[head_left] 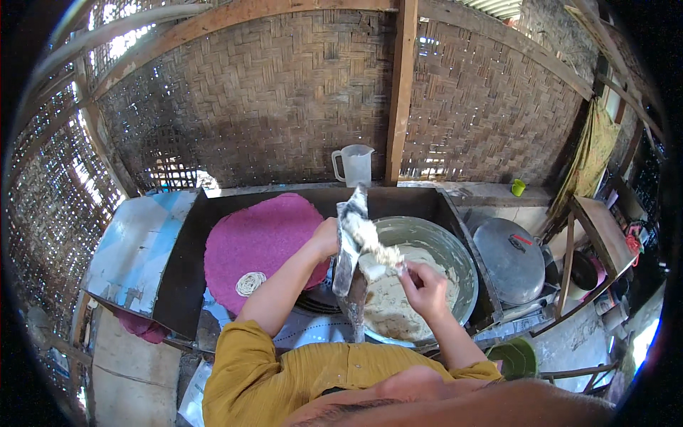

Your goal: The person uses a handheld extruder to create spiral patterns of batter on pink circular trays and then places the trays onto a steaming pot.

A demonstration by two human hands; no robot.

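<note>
My left hand (326,238) is closed around a long grey, dough-smeared tool (346,260), held upright over the left rim of a large metal basin (466,267); its exact kind is unclear. Pale, lumpy dough (364,235) clings to the tool's upper part and stretches toward my right hand (425,288). The fingers of that hand are pinched together at the end of the dough, beside a small white piece I cannot make out. More pale dough (398,306) fills the basin below. On the left, a coiled spiral of thin dough strands (250,284) lies on a round magenta mat (263,228).
A dark, raised-edge wooden frame (459,213) surrounds the mat and basin. Behind it stand a clear plastic jug (353,165) and a small green cup (518,187). To the right is a lidded metal pot (509,260); a green bucket (514,356) sits low beside me.
</note>
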